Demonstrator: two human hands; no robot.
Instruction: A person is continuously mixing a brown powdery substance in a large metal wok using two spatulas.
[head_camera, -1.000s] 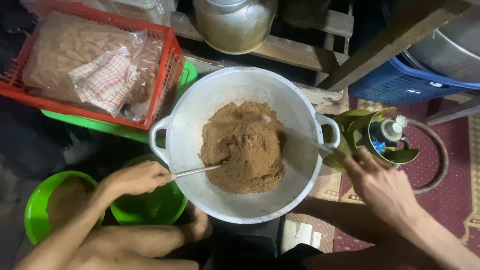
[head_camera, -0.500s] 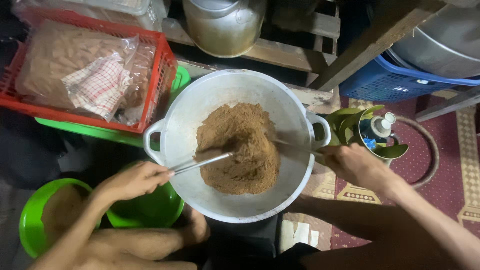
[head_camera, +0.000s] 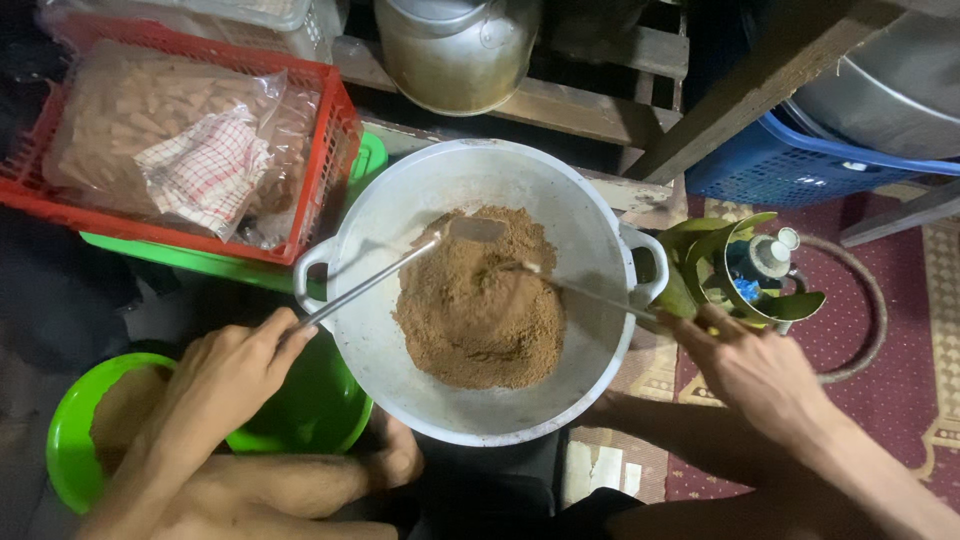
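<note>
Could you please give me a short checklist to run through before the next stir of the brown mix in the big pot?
1. Left hand has a grip on the long metal spoon: ok.
2. Right hand holds the second utensil: ok.
3. Brown mix sits inside the white pot, none on the rim: ok.
4. Pot steady on its support: cannot tell, base hidden.
5. Green bowl clear of the left elbow: not ok, close beside it.

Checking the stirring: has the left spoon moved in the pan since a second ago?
Yes. The left spoon swung from the pan's near-left side toward its far rim.
</note>
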